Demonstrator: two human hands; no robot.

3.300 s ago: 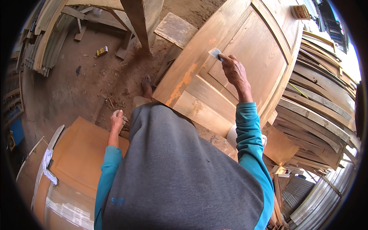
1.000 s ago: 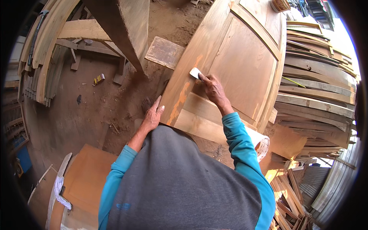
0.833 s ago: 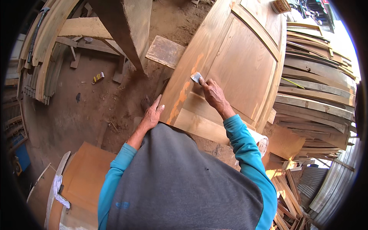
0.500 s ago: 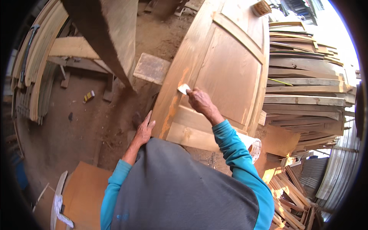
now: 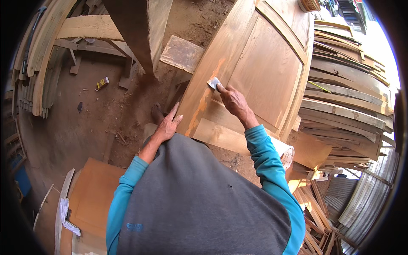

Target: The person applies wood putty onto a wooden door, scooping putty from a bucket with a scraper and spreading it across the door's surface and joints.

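A panelled wooden door (image 5: pixel 265 70) lies flat before me, reaching away to the upper right. My right hand (image 5: pixel 234 101) is closed round a putty knife (image 5: pixel 213 82); its handle is mostly hidden in the fingers. The broad metal blade meets the door's left stile, beside a ragged streak of orange filler (image 5: pixel 196 115) along the wood. At the door's near left corner rests my left hand (image 5: pixel 167 126), fingers stretched along the edge and thumb apart, holding no tool.
Stacked boards (image 5: pixel 344 91) rise right of the door. A white bucket (image 5: pixel 287 156) sits by its near right corner, and a tub (image 5: pixel 309 5) on its far end. A wooden post (image 5: pixel 136 34) and a small yellow box (image 5: pixel 102 83) are to the left.
The whole view has shifted, so door and hands appear higher and further right. The knife's blade has turned and now shows grey metal; it stays near the same part of the stile.
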